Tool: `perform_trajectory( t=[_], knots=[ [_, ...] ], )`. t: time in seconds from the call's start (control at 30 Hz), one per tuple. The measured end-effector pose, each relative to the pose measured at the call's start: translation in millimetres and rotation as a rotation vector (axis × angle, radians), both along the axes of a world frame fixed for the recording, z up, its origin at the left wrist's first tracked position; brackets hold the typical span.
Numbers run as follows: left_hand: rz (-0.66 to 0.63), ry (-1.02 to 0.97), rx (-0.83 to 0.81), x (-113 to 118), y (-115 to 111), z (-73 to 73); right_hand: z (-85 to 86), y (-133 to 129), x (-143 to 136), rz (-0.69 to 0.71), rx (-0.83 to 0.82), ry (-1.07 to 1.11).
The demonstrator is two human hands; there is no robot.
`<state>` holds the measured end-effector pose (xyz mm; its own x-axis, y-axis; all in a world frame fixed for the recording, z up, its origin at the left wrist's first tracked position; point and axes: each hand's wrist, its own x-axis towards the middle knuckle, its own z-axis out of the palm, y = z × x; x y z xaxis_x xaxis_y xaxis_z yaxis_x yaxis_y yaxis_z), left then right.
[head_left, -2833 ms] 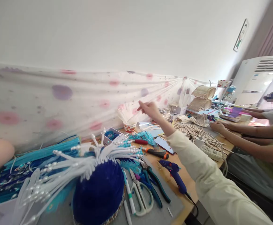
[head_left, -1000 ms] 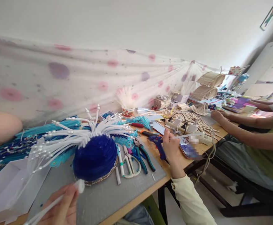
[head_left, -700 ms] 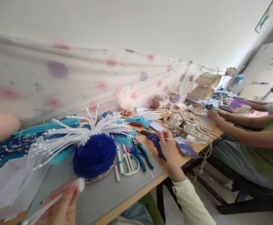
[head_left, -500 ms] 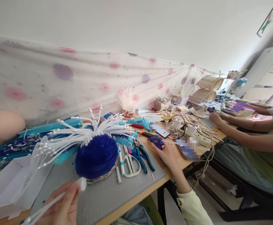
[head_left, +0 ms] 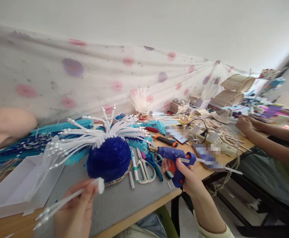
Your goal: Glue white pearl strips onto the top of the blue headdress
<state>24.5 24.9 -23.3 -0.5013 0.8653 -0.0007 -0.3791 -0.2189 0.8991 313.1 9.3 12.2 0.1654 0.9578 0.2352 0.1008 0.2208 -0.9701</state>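
Note:
My left hand [head_left: 76, 206] pinches a bundle of white stems [head_left: 65, 201], with pearl beads at the lower left and the joined end sticking out past my fingers. In my right hand [head_left: 187, 177] is a blue glue gun [head_left: 178, 157], its nozzle toward the left and a clear glue stick out of its back. Between the hands sits a dark blue dome-shaped headpiece [head_left: 108, 160], topped by a fan of white pearl-tipped stems [head_left: 95, 135] and edged with a beaded trim [head_left: 119, 180]. Both hands are in front of it, apart from it.
Scissors [head_left: 145, 170], pliers [head_left: 155, 165] and a marker [head_left: 134, 165] lie on the grey mat [head_left: 114, 205]. A white box [head_left: 22, 195] stands left. Phones [head_left: 204, 157], a power strip [head_left: 221, 145] and wooden sticks [head_left: 224, 127] crowd the right. Another person's arms [head_left: 258, 135] reach in there.
My right hand has lifted the glue gun off the table and brought it nearer, its grip now in view. My left hand has risen slightly with the white stems. The view has shifted.

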Motion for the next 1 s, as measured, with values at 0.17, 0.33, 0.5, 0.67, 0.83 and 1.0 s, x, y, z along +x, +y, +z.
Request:
perform_trajectory(
  t=[0.17, 0.33, 0.5, 0.67, 0.83, 1.0],
  knots=[
    [-0.100, -0.035, 0.066, -1.5, 4.8, 6.3, 7.3, -8.2, -47.1, 0.199, -0.019, 0.062],
    [-0.107, -0.104, 0.094, -4.0, 8.3, 11.5, 6.1, -5.5, -70.9, 0.242, -0.121, -0.047],
    [-0.144, -0.093, 0.129, -4.6, 9.6, 18.6, 12.3, 5.9, -85.2, 0.298, -0.198, -0.071],
    [-0.130, -0.084, 0.122, -4.1, 12.9, 20.2, 21.9, 10.2, -93.8, 0.214, -0.207, -0.059],
    [-0.158, -0.129, 0.123, -3.9, 12.7, 19.5, 8.3, 10.7, -84.1, 0.220, -0.196, -0.091],
    [-0.172, -0.137, 0.133, -4.3, 8.7, 16.7, -12.4, 5.4, -68.9, 0.257, -0.164, -0.106]
  ],
)
